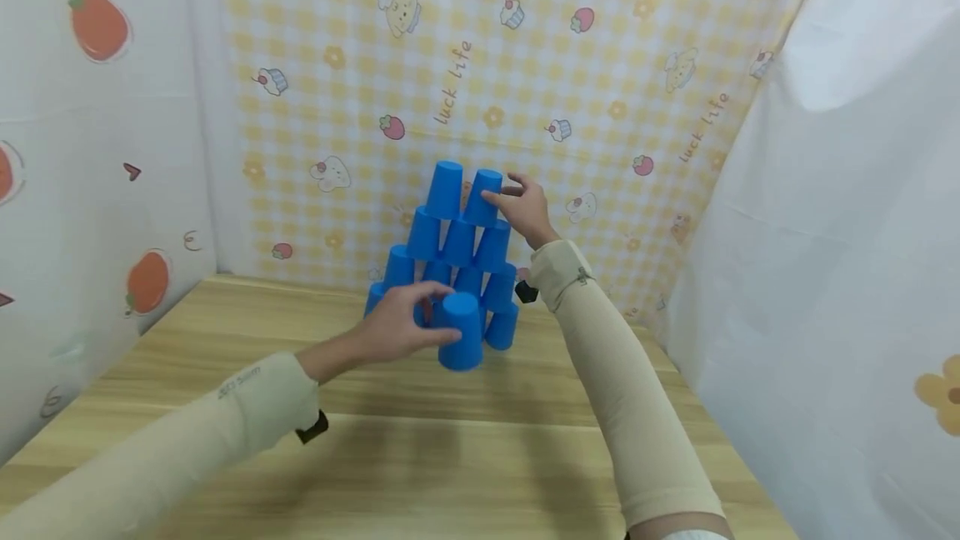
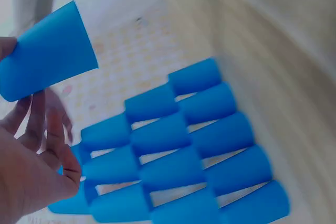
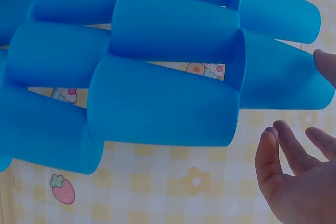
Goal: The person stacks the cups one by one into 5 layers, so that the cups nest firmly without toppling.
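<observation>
My left hand [image 1: 392,328] holds a blue cup [image 1: 462,348] upside down in front of the stack, thumb on one side and fingers on the other. Behind it stands a tiered pyramid of upside-down blue cups [image 1: 458,242], its top visible row made of two cups. At the right one of these, the top right cup [image 3: 286,74], is my right hand [image 1: 527,211]. The thumb lies right at that cup's side, while the other fingers [image 3: 294,148] are spread away from it. The held cup and left hand hide part of the lower rows in the head view.
The pyramid stands on a wood-grain table [image 1: 360,448] near its back edge. Close behind hangs a yellow checked cloth [image 1: 570,90] with printed figures. White sheets [image 1: 810,215] close off both sides.
</observation>
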Action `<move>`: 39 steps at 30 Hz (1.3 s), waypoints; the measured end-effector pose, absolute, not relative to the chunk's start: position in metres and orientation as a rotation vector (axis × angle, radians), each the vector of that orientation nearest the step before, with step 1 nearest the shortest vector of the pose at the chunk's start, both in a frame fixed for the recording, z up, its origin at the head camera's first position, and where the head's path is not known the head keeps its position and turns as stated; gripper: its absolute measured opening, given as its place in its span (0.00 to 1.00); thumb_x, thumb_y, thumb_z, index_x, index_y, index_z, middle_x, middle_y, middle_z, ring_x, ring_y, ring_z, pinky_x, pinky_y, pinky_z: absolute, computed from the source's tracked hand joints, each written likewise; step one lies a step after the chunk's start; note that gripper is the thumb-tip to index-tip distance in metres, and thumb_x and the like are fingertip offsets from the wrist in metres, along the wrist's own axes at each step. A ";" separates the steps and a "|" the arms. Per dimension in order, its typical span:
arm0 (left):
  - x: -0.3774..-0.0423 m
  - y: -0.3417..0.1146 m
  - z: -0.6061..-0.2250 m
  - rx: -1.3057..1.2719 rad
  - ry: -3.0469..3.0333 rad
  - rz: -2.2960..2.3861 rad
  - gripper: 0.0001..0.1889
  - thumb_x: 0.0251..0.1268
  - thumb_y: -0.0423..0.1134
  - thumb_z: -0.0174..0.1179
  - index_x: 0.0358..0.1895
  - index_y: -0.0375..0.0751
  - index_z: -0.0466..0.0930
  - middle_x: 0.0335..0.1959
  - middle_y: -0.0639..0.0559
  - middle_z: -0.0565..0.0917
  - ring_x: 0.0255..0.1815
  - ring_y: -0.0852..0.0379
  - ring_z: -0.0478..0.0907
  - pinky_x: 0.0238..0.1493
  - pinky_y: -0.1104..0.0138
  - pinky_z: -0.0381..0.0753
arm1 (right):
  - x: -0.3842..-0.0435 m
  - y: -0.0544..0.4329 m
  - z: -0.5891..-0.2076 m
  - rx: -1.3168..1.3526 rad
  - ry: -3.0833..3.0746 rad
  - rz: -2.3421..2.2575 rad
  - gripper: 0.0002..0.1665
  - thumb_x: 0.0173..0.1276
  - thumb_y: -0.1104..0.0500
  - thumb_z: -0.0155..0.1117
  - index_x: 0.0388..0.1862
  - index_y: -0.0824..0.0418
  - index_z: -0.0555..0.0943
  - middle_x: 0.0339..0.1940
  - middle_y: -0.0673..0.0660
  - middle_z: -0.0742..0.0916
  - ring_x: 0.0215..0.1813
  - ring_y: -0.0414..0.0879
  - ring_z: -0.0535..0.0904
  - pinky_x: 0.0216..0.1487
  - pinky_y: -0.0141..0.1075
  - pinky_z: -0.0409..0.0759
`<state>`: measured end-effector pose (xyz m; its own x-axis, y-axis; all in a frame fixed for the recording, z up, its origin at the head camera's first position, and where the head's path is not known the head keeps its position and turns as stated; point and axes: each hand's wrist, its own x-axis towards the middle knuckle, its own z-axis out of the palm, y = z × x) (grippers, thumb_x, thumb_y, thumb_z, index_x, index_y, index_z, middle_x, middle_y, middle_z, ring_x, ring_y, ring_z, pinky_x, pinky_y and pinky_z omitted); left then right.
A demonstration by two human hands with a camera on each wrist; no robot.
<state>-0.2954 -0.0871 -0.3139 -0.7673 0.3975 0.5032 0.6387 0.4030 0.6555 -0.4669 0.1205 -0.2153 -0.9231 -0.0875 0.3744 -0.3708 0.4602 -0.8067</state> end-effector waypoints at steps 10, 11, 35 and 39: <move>-0.337 -0.087 -0.230 -0.658 -2.376 -1.221 0.33 0.65 0.53 0.66 0.66 0.38 0.71 0.56 0.44 0.79 0.48 0.46 0.74 0.46 0.57 0.77 | -0.448 0.151 -0.245 0.446 -2.222 1.450 0.38 0.65 0.44 0.69 0.71 0.54 0.69 0.64 0.61 0.77 0.57 0.56 0.79 0.55 0.49 0.81; -0.340 -0.087 -0.222 -0.628 -2.372 -1.214 0.33 0.65 0.54 0.65 0.67 0.38 0.70 0.57 0.44 0.79 0.49 0.47 0.75 0.47 0.56 0.78 | -0.445 0.152 -0.250 0.452 -2.217 1.454 0.37 0.66 0.45 0.69 0.70 0.54 0.70 0.64 0.61 0.77 0.57 0.56 0.79 0.55 0.49 0.80; -0.420 -0.066 -0.127 -0.235 -2.415 -0.962 0.33 0.69 0.61 0.55 0.71 0.46 0.68 0.64 0.50 0.78 0.63 0.51 0.75 0.67 0.51 0.63 | -0.362 0.140 -0.287 0.809 -2.155 1.382 0.15 0.73 0.59 0.62 0.56 0.62 0.79 0.54 0.58 0.84 0.43 0.50 0.81 0.40 0.38 0.82; -0.429 -0.063 -0.129 -0.233 -2.447 -0.940 0.35 0.69 0.62 0.54 0.72 0.45 0.66 0.66 0.50 0.76 0.65 0.51 0.72 0.68 0.49 0.59 | -0.357 0.142 -0.291 0.866 -2.172 1.363 0.13 0.73 0.60 0.63 0.53 0.62 0.80 0.52 0.57 0.84 0.41 0.51 0.81 0.33 0.34 0.79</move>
